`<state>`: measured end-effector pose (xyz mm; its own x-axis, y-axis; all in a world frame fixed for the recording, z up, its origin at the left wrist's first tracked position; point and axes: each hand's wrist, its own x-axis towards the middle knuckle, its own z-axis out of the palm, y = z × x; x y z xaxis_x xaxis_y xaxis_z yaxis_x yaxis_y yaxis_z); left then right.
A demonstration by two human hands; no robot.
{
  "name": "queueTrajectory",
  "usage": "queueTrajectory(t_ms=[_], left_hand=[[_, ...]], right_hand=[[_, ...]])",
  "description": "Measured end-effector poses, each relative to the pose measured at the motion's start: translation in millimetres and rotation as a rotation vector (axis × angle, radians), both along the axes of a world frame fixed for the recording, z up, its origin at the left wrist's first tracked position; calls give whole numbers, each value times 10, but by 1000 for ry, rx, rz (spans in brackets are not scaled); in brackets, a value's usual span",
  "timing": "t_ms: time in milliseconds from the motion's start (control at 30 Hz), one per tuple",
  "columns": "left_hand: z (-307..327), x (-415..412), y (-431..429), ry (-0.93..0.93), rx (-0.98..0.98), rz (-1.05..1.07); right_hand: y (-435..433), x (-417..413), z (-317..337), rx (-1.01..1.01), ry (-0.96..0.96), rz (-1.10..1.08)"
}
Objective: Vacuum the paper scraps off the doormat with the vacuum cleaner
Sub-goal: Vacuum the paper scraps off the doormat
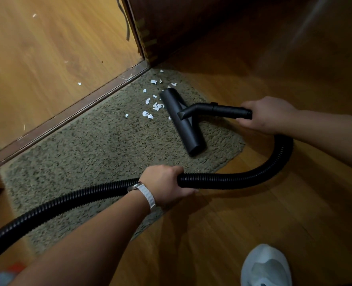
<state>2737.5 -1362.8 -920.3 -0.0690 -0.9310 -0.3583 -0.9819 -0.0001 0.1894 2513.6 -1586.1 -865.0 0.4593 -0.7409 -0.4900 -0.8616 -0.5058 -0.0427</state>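
— What's over on the left?

— A pale wooden floor [36,48] with a few stray white bits [79,83] on it. A dark threshold strip [67,116] runs diagonally beside it, and the shaggy olive doormat [100,145] lies against the near side of that strip.

— And the vacuum?

— Its ribbed black hose [47,205] comes in from the lower left corner and crosses the mat's near edge. The left hand [164,184], with a white watch strap [148,196] on its wrist, grips the hose from above with its fingers wrapped round it.

— Where are the paper scraps?

— The paper scraps [153,106] are clustered on the mat's far corner, near the foot of a dark wooden door [191,27]. The black floor nozzle [183,124] rests flat on the mat just right of them, its long edge touching the nearest pieces.

— Further right?

— A rigid black tube [228,111] rises from the nozzle, and the right hand [268,114] holds its end with fingers closed around it. The hose loops below that wrist over darker floorboards. A white shoe [266,267] stands at the lower right.
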Motion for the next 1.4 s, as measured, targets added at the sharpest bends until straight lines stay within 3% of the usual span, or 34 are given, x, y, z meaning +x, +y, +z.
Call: queueTrajectory(t_ms=[867,1400], left_hand=[[88,393,277,-23,78,-22],[-2,196,136,3,17,4]], right_hand=[[292,881,61,-16,-30,334],[160,-162,137,-49,5,-89]])
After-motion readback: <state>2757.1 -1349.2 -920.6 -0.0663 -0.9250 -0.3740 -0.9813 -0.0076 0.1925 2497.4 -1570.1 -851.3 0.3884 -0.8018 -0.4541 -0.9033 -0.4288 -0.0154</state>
